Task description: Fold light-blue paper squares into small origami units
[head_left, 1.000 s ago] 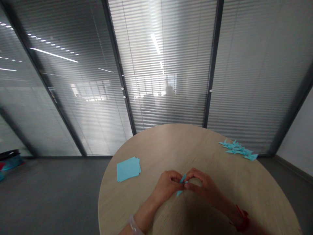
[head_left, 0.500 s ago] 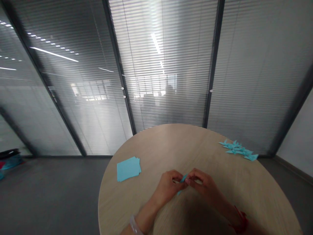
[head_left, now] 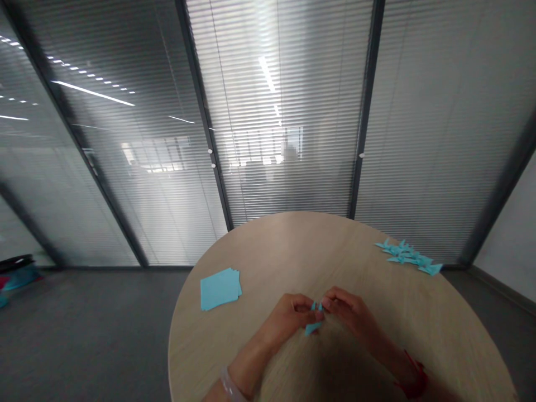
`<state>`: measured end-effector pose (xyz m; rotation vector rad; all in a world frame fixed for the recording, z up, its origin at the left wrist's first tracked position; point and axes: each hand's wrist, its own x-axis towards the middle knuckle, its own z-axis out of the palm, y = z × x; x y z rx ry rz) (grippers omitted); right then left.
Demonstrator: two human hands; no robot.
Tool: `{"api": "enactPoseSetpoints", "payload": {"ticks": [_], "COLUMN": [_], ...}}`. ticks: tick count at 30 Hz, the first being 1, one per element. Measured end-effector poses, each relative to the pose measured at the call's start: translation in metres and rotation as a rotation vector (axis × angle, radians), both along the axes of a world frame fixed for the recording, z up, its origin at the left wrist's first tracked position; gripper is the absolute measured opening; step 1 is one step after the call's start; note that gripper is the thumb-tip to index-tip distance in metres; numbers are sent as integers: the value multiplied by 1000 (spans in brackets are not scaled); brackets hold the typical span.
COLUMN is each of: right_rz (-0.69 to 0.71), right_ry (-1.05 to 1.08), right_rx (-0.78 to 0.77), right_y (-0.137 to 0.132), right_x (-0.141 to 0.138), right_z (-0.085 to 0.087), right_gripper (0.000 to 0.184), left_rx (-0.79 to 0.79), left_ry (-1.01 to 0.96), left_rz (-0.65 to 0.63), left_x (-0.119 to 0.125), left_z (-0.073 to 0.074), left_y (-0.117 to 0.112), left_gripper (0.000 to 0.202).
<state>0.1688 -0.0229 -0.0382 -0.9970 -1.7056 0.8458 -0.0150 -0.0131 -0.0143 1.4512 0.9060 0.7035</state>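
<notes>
the two hands are close together over the near part of the round table [head_left: 293,251], with a small piece of folded blue paper [head_left: 310,329] between them. the left hand [head_left: 288,314] has it pinched, thumb across the front and fingers curled behind, so that a pointed end shows below the thumb and two small tips stick up above it. the right hand [head_left: 348,310] is bent in from the other side, its thumb and forefinger drawn together right by the upper tips — whether they grip the paper or only touch it, i cannot tell. the folds themselves are too small and too covered to make out.

a pale, see-through bracelet [head_left: 230,384] sits on the left wrist, and a red band [head_left: 414,378] on the right one.

on the left side of the table lies a stack of blue paper [head_left: 219,289], flat, with a few corners jutting out unevenly on its right side. at the far right, near the table's edge, is a cluster of folded blue shapes [head_left: 408,257], pointed and lying close against one another. both are well apart from the hands.

behind the table stands a glass wall with blinds [head_left: 288,184], split by dark posts [head_left: 365,106]. the floor [head_left: 104,329] is grey, and at the far left edge there is a dark and blue thing [head_left: 19,273] — a bag or bin, hard to tell.
</notes>
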Motion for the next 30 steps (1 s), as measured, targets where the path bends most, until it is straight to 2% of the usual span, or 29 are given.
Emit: {"api": "enactPoseSetpoints", "payload": {"ticks": [5, 11, 21, 26, 30], "right_rz": [99, 102, 121, 162, 137], "right_ry": [46, 3, -5, 13, -26], "right_rx": [21, 84, 64, 35, 61], "right_y": [-4, -4, -3, -2, -2], "right_x": [2, 3, 4, 5, 4], "right_z": [10, 8, 9, 9, 8], "right_gripper": [34, 28, 26, 23, 15], "left_rx": [-72, -95, -146, -133, -95], "left_ry": [-80, -73, -58, -69, -43], "left_rz": [-48, -53, -17, -30, -47], "left_x": [-3, -4, -2, -3, -4], "left_z": [2, 1, 5, 4, 3], "left_y": [-1, 0, -3, -2, -1], "left_gripper": [36, 33, 37, 35, 33]}}
